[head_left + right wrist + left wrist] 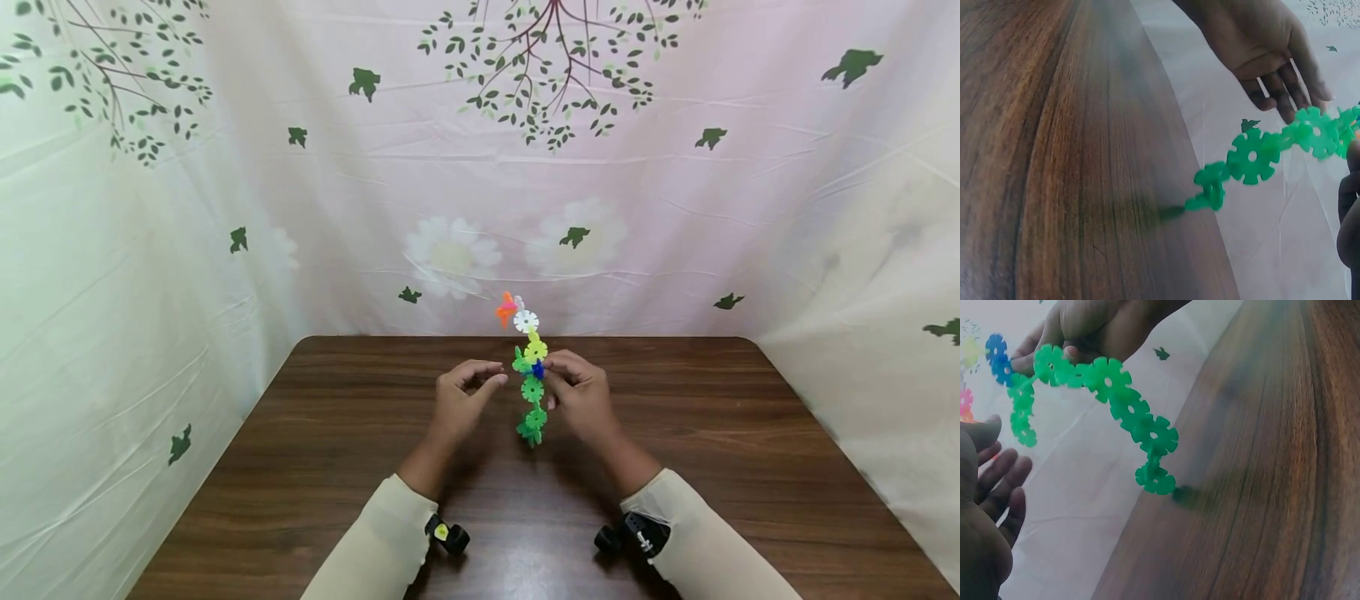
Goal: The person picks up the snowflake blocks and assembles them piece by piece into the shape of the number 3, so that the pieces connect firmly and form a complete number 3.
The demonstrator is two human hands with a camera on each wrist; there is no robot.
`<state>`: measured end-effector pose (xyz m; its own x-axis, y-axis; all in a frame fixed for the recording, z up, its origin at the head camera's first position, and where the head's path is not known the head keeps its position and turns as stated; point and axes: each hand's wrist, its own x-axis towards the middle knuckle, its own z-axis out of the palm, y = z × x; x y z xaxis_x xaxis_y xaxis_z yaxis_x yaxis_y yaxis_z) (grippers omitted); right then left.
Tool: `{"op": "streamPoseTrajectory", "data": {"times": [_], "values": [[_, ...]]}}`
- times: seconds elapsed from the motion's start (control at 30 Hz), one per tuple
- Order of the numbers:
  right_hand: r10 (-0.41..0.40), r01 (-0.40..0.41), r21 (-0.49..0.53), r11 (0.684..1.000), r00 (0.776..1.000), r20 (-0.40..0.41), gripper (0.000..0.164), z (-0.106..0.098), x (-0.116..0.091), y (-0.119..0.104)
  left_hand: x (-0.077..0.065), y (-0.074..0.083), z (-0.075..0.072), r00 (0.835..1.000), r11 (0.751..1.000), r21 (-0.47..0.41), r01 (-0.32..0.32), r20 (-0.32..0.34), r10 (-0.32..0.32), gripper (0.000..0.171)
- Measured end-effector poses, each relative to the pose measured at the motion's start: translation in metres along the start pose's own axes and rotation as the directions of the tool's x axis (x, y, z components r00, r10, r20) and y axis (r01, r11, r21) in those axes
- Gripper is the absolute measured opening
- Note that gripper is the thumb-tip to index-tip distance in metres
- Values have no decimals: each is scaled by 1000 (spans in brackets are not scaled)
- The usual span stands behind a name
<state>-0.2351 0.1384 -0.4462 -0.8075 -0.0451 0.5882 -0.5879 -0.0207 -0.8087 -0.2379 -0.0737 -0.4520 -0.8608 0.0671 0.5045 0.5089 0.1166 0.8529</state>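
A chain of plastic snowflake discs (532, 388) stands upright, mostly green, with blue, yellow, white and orange pieces toward the top. Its bottom green disc (1155, 479) touches the brown wooden table (360, 467). My right hand (552, 380) pinches the chain near its middle, around the blue and yellow discs. My left hand (486, 379) hovers just left of the chain with relaxed fingers, holding nothing. In the right wrist view the left hand (1260, 44) shows an empty palm beyond the green discs (1252, 156). The left wrist view has the left hand (988, 500) low left and the right hand (1085, 325) above.
A floral cloth backdrop (675, 208) closes off the table's back and both sides. Small black wrist cameras (448, 535) sit at both cuffs near the table's front. Bare wood lies to the left and right of the hands.
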Motion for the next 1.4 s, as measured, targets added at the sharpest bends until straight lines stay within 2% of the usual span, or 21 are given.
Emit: {"op": "streamPoseTrajectory", "data": {"times": [0.17, 0.27, 0.37, 0.43, 0.6, 0.73, 0.83, 1.07, 1.23, 1.4], "values": [[80, -83, 65, 994, 996, 47, 13, -4, -1, -1, 0, -2, -1, 988, 993, -40, 115, 108, -110, 36], [93, -103, 120, 987, 992, 82, 19, -6, -1, 0, -1, -2, -2, 974, 987, -50, 152, 178, -141, 46], [93, -111, 170, 979, 990, 107, 15, -7, -2, 0, -1, -3, -2, 967, 984, -60, 168, 205, -152, 52], [86, -108, 181, 978, 989, 122, 12, -7, -2, 1, -1, -3, -1, 967, 982, -69, 174, 203, -157, 53], [81, -106, 182, 978, 987, 140, 27, -8, -2, 4, -1, -6, -1, 975, 980, -80, 181, 144, -168, 42], [93, -113, 172, 979, 988, 123, 24, -7, -1, 3, 0, -6, -1, 984, 981, -101, 163, 81, -156, 26], [110, -126, 170, 977, 989, 100, 20, -6, 0, 2, 0, -6, -2, 988, 980, -130, 148, 58, -142, 22], [144, -156, 160, 975, 986, 86, 24, -8, 0, 3, 0, -8, -1, 985, 975, -161, 151, 108, -135, 21], [147, -157, 146, 977, 986, 80, 15, -10, 2, 3, -1, -9, -1, 979, 964, -211, 163, 157, -131, 19], [234, -236, 108, 966, 972, 30, 15, -10, 5, 3, 0, -10, 0, 982, 955, -246, 167, 128, -139, 15]]}}
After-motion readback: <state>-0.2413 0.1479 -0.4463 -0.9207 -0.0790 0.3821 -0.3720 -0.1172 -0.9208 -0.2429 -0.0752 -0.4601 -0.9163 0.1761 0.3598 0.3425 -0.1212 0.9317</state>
